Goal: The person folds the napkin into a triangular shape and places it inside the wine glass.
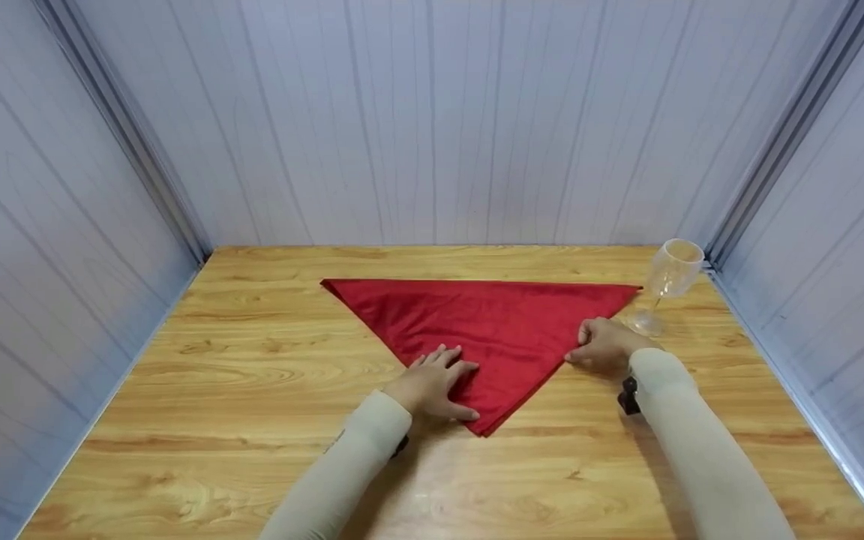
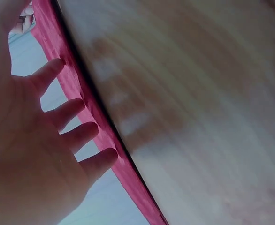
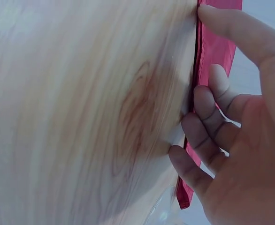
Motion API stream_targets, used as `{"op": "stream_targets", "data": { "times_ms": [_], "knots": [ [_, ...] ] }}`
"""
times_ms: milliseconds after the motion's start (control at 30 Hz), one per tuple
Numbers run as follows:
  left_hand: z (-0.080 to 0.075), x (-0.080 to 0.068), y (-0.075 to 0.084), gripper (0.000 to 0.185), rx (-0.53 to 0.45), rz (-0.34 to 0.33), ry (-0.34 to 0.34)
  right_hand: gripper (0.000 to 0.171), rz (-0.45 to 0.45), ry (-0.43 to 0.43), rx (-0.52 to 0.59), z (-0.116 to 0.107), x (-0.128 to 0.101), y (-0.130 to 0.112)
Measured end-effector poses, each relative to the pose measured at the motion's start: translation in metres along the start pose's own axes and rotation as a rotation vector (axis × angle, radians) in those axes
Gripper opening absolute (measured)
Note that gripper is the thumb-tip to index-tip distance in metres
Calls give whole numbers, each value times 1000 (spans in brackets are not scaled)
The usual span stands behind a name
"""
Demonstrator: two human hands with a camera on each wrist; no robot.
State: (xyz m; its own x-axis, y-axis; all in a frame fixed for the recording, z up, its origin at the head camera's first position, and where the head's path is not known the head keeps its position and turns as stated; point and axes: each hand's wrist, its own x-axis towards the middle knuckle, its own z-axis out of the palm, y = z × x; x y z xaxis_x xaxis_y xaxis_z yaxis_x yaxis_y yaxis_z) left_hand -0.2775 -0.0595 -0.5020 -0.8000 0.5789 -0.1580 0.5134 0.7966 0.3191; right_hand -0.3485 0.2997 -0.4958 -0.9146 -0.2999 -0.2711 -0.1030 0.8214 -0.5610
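A red cloth napkin folded into a flat triangle [image 1: 486, 330] lay on the pale wood-grain worktop [image 1: 252, 352], its long edge away from the person and its point toward them. The left hand [image 1: 433, 384] rested flat on the cloth's left slanted edge, just above the near point, fingers straight and spread, holding nothing; the left wrist view showed the fingers [image 2: 76, 136] laid along the cloth's edge [image 2: 81, 108]. The right hand [image 1: 606, 346] sat at the right slanted edge, its grip half-curled: in the right wrist view the bent fingers [image 3: 208, 126] touched the hem [image 3: 212, 51] and the thumb lay on the cloth, though whether the edge was truly pinched I could not tell. A clear stemmed wine glass [image 1: 668, 281] stood just beyond the right hand, close to the cloth's right corner.

The work in hand looked like flattening and squaring the fold. To do it well, the left palm should pin the layers near the point while the right draws the edge taut and lines up the two layers before pressing the crease. Strokes should run outward from the pinned hand, so no wrinkles gather under it. The right elbow and wrist should stay low and clear of the glass, which would tip easily.
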Motion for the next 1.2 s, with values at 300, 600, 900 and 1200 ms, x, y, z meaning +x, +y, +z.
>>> {"op": "stream_targets", "data": {
  "times_ms": [300,600,900,1200],
  "knots": [
    [3,8,24,35,175,200,68,39,61,-16,22,1,1,4],
    [11,12,44,25,262,186,67,40,58,-29,60,1,2,6],
    [3,14,48,19,236,165,-1,38,42,-15,-13,2,0,4],
    [3,16,48,13,221,203,96,38,8,-3,-45,2,-1,3]
  ]
}}
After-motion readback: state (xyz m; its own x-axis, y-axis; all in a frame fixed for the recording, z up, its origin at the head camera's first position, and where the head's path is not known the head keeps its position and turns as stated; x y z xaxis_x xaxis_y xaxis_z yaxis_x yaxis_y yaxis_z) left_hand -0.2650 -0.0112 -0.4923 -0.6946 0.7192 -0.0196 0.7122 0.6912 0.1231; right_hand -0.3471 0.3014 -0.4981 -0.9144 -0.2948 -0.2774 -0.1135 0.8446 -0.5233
